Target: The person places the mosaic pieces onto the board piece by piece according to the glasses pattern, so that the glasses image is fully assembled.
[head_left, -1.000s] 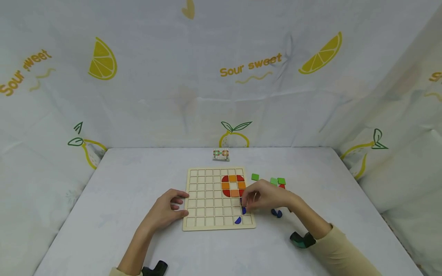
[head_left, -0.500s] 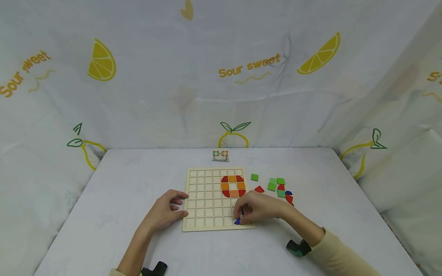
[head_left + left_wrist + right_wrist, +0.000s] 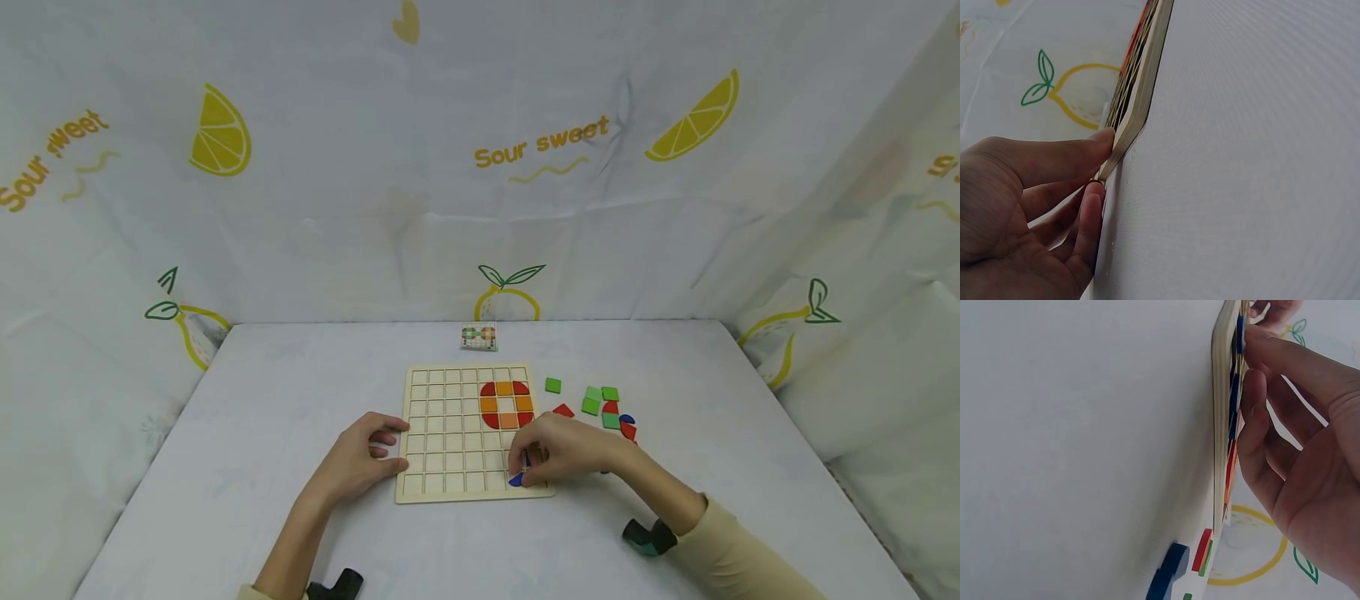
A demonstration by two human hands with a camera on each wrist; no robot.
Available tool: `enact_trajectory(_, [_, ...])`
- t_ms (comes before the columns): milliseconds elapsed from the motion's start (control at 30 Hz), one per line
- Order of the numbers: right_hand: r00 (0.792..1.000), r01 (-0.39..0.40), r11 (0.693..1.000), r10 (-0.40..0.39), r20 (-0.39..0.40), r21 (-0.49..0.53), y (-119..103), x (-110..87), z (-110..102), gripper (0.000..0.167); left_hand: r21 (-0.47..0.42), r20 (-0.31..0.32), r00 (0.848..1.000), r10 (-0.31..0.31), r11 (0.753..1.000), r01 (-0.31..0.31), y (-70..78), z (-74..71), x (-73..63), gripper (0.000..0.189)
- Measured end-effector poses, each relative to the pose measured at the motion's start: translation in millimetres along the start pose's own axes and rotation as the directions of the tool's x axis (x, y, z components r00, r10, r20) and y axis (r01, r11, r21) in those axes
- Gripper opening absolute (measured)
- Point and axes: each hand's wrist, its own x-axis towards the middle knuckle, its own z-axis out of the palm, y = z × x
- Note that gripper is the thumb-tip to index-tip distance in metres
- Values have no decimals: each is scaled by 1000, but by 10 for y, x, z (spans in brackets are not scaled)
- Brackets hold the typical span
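A pale wooden grid board (image 3: 444,437) lies flat on the table, with red and orange tiles (image 3: 506,388) forming a ring at its right side. Along its left edge my left hand (image 3: 362,457) rests, thumb and fingertips touching the rim, as the left wrist view also shows. Over the near right corner, my right hand (image 3: 558,450) pinches a blue rounded tile (image 3: 515,480) at the board's surface. Another blue tile (image 3: 1234,394) sits farther along the board in the right wrist view. The right hand hides part of that corner in the head view.
Green tiles (image 3: 591,406), red tiles (image 3: 628,431) and a blue tile (image 3: 627,419) lie loose right of the board. A small pattern card (image 3: 478,337) stands at the table's back. A white printed cloth (image 3: 337,183) hangs behind.
My right hand has moved toward the near edge, from the board's right side onto the blue tile, which has turned slightly. The left hand has stayed at the rim.
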Motion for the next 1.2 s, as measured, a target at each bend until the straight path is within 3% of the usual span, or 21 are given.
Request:
enact_trajectory(200, [998,17,1000,-16,-59,21,61,-63,-103,11,1,-3,1000,2,1000,-2,-1,3,-2,50])
enact_trajectory(400, [989,-55,998,57,-139,23,126,-163,-276,10,6,-5,1000,2,1000,-2,-4,3,-3,50])
enact_trajectory(600, [963,-141,990,141,-228,15,252,-274,-448,12,11,-6,1000,2,1000,-2,-6,3,1,50])
enact_trajectory(900, [937,-181,983,183,-299,35,537,-399,-628,23,16,-9,1000,0,1000,0,-3,7,3,50])
enact_trajectory(1200, [880,-296,954,289,-377,41,823,-480,-711,31,25,-10,1000,11,1000,-11,-1,10,11,49])
